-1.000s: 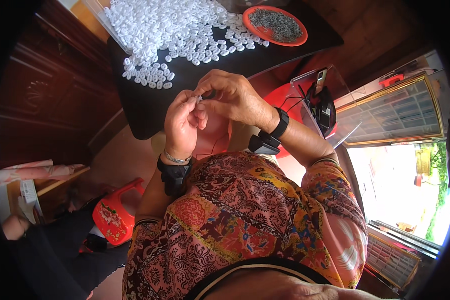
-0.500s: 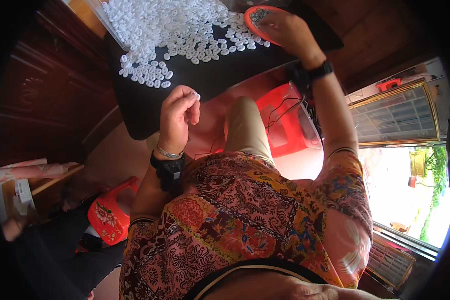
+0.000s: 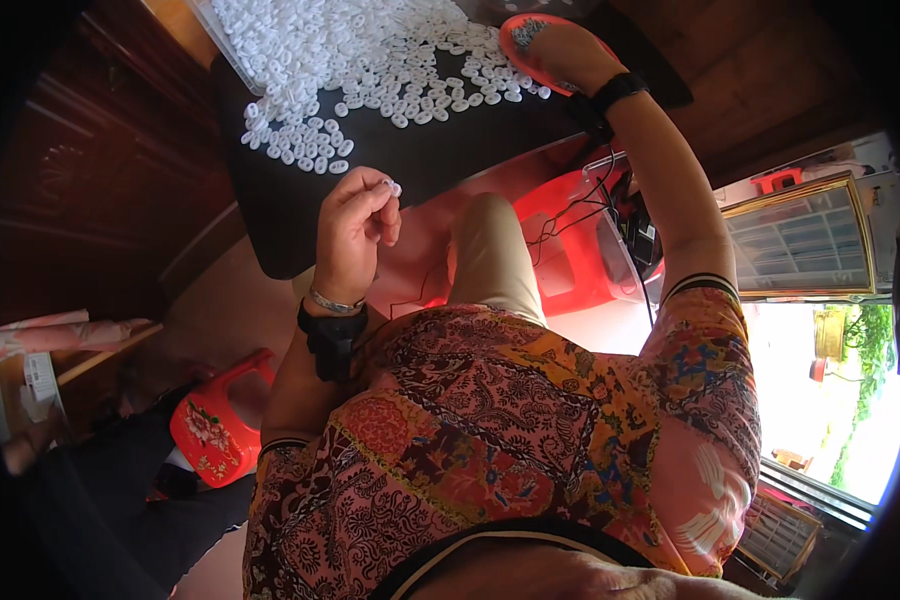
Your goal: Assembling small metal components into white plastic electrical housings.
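Observation:
Between the thumb and fingertips of my left hand (image 3: 355, 230) is a small white oval plastic piece (image 3: 394, 188), held just in front of the black table's near edge. My right hand (image 3: 573, 57) reaches down into an orange-red dish (image 3: 511, 45) of small grey pieces (image 3: 530, 30). Its fingers are hidden by the back of the hand, so whether they grip anything cannot be seen. White oval pieces (image 3: 400, 95) like the held one lie spread over the table, heaped higher toward the far left.
A clear plastic bin (image 3: 227, 50) edges the heap on the black table (image 3: 410, 155). Red stools stand below the table (image 3: 560, 250) and at lower left (image 3: 215, 430). Dark cables (image 3: 595, 200) hang beside my right arm. Someone in dark clothing (image 3: 100, 510) is at lower left.
My right hand has settled deeper into the dish, and its forearm has swung slightly right. My left hand keeps its pinch on the white piece, almost still. The view has shifted slightly.

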Available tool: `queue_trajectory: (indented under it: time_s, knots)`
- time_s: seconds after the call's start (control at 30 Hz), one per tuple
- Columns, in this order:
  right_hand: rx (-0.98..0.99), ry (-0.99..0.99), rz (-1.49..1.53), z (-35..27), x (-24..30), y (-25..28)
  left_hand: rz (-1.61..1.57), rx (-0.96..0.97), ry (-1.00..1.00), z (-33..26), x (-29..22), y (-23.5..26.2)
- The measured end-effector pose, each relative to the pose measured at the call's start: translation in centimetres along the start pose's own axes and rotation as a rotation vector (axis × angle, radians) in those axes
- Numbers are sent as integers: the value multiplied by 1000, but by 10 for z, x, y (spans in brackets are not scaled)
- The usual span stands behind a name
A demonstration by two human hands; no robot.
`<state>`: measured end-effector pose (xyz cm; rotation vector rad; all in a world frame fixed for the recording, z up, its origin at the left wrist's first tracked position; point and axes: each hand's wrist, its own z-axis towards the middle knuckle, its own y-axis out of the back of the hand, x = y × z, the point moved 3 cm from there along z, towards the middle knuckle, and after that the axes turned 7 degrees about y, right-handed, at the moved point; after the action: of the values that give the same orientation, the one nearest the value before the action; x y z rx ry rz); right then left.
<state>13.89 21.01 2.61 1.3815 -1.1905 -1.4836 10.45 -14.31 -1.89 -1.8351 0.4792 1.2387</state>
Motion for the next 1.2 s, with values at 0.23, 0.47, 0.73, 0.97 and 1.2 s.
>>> queue_trajectory:
  time_s: [0.23,0.47,0.73,0.97,1.2]
  knots:
    - [-112,35,21,10,-6,-14,-6,-10,-9,0,0,-1]
    - [-444,-7,526,-19,-27,19,17,0,1,-2,0,-2]
    - [-447,68,1640,-65,104,57,76,-92,-114,-17,0,-9]
    - [-303,87,1890,-81,189,51,194,-91,-148,-29,-8,-25]
    - [-278,166,1832,-85,208,51,154,-149,-145,-35,-7,-22]
